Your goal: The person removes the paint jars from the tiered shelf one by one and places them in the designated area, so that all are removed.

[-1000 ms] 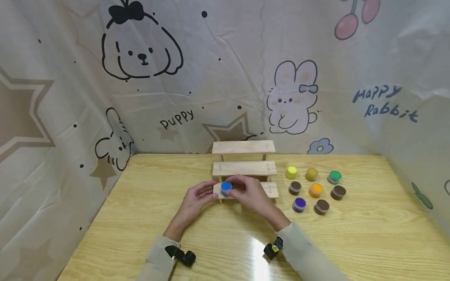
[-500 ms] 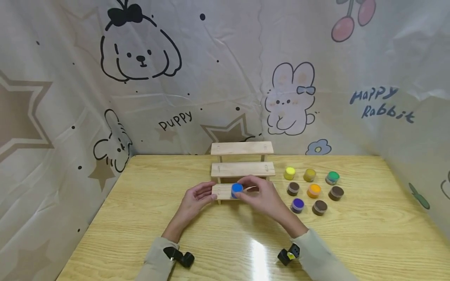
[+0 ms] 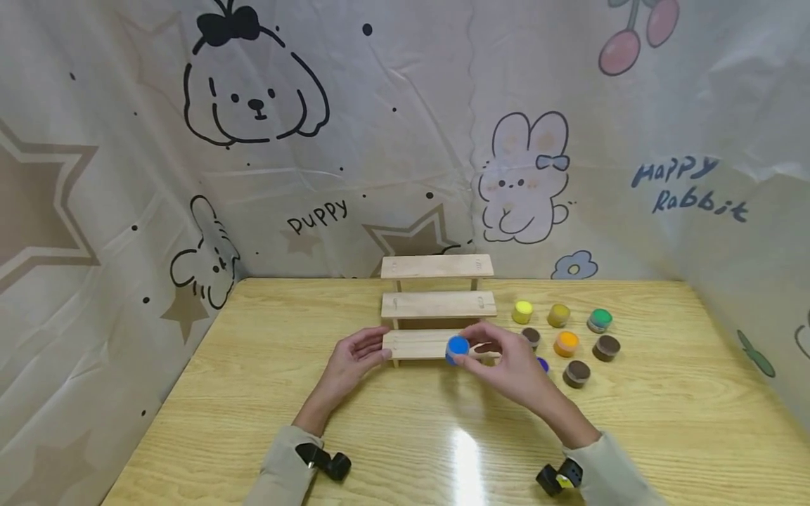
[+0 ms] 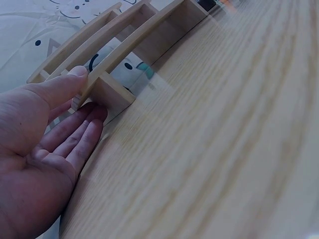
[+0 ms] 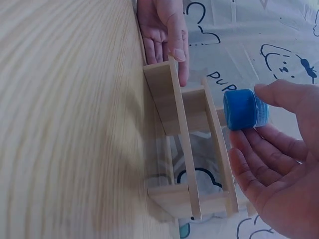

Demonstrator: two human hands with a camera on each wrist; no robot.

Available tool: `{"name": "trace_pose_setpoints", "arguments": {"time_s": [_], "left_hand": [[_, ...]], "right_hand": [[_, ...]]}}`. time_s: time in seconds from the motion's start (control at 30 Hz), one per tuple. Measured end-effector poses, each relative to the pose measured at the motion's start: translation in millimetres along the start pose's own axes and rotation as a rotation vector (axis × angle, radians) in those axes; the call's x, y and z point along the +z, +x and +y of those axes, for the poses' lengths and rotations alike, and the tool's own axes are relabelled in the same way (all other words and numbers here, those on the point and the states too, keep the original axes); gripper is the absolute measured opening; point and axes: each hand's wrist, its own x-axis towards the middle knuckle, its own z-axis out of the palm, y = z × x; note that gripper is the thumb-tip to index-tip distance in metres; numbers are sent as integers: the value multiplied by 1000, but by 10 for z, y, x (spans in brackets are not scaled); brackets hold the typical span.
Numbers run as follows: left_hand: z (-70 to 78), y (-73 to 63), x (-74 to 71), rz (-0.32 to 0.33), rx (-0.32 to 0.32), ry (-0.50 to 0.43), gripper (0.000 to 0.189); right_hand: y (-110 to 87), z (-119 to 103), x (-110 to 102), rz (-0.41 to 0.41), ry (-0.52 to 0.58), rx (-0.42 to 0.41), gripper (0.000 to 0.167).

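Observation:
A small blue paint pot (image 3: pixel 458 349) with a clear lid is pinched between the thumb and fingers of my right hand (image 3: pixel 509 365). In the right wrist view, the paint pot (image 5: pixel 241 109) is held apart from the shelf boards. A three-tier wooden stand (image 3: pixel 438 303) stands at the table's back. My left hand (image 3: pixel 351 362) holds the left end of its lowest board. In the left wrist view, the left hand's thumb (image 4: pixel 67 84) lies on the board's end, with the fingers below by the stand's leg.
Right of the stand are several more paint pots, including yellow (image 3: pixel 522 312), green (image 3: pixel 600 320), orange (image 3: pixel 566 344) and brown (image 3: pixel 576 374). My right hand partly covers a purple pot (image 3: pixel 543 365). A patterned curtain (image 3: pixel 405 140) hangs behind the table (image 3: pixel 285 309).
My right hand has carried the blue paint pot rightward along the lowest board, and the pot is now near its front edge. The left hand has stayed at the stand's left end.

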Motion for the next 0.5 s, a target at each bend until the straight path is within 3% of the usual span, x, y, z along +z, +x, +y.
{"name": "trace_pose_setpoints", "arguments": {"time_s": [0.23,0.5], "left_hand": [[9,0,1,-3,4,-3,46],[17,-7,-2,-4,0,-2,45]], "right_hand": [[-126,26,-135,35,-40,-21,29],[-276,65,-300,75,-119,11,31]]}}
